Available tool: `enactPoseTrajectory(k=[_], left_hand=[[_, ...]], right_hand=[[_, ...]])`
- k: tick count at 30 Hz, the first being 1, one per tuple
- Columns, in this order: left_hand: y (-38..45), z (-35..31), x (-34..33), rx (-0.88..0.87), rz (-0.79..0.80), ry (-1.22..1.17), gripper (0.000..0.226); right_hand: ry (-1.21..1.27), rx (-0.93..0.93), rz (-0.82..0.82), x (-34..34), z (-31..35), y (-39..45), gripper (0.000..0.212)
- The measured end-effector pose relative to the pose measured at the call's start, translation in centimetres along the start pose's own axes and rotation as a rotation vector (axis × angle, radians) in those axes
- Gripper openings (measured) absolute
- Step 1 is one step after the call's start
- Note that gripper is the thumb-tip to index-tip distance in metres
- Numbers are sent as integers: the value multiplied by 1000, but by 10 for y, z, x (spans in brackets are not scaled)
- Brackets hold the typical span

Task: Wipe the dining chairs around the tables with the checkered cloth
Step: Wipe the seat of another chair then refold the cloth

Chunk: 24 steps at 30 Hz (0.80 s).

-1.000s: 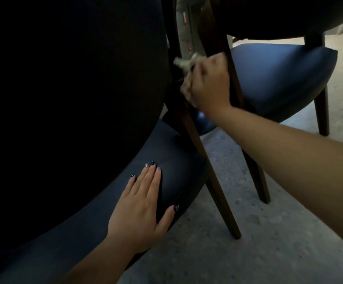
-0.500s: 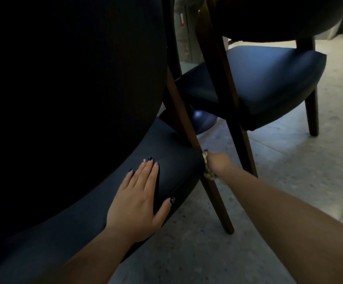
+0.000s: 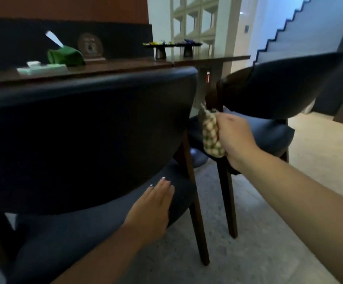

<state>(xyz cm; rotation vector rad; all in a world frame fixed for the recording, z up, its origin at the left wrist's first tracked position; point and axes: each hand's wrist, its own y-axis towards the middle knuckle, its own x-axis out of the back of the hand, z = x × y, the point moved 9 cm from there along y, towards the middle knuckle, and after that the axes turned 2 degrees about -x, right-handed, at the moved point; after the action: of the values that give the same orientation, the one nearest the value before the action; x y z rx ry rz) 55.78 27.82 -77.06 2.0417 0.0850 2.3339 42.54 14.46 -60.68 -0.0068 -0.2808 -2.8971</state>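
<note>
Cloth (image 3: 210, 136) in right hand (image 3: 235, 138): woven fabric, checkered, matt, bunched. Chair leg (image 3: 226, 193) just below the grip: dark wood, smooth, satin. Backrest (image 3: 285, 87) above the grip: dark upholstery, leather-like, smooth w/ low sheen. Near chair seat (image 3: 96, 228) under left hand (image 3: 152, 210): same blue-black padding, matt. Floor (image 3: 269, 253): speckled stone-look, matt. Table top (image 3: 207, 57) behind: dark wood, semi-gloss.

My right hand (image 3: 235, 138), bunching the checkered cloth (image 3: 210, 136), sits in the narrow gap between two dark-blue padded wooden chairs. To its left the near chair's curved backrest (image 3: 88, 128) and brown rear leg (image 3: 195, 203) block the way; above and right the second chair's tilted backrest (image 3: 279, 87) hangs close, its dark post (image 3: 226, 191) directly beneath. Below and toward me, grey speckled floor (image 3: 269, 242) lies open.
</note>
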Motion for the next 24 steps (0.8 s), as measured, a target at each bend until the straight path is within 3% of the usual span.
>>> enactPoseTrajectory(k=[2,6,9,12,14,16,18,19,22,24], left_hand=[[-16,-23,50,-55,-70,-104,65],[-85,-63,188,-377,-495,-168,33],[-126,-64,273,-505,-644,-165,20],[-141,-28,357,-468,-868,-268,18],[-124,20,404,-298,-1001,-461,14],[-88,86,427,-9,-1108,-690,12],[-49,156,419,275,-1153,-912,12],[-33,187,402,406,-1152,-1021,12],[-2,248,325,691,-956,-1299,11],[8,263,272,894,-709,-1507,14]], right_hand=[[26,170,-1,-1,59,-12,24],[124,341,29,-19,145,-34,28],[147,364,81,-46,182,-39,33],[135,294,202,-90,208,-27,34],[82,205,289,-127,215,-10,27],[74,123,327,-165,215,14,19],[108,-15,284,-196,198,40,13],[118,-102,253,-208,186,52,21],[70,-244,225,-238,156,88,32],[60,-224,262,-253,151,102,22]])
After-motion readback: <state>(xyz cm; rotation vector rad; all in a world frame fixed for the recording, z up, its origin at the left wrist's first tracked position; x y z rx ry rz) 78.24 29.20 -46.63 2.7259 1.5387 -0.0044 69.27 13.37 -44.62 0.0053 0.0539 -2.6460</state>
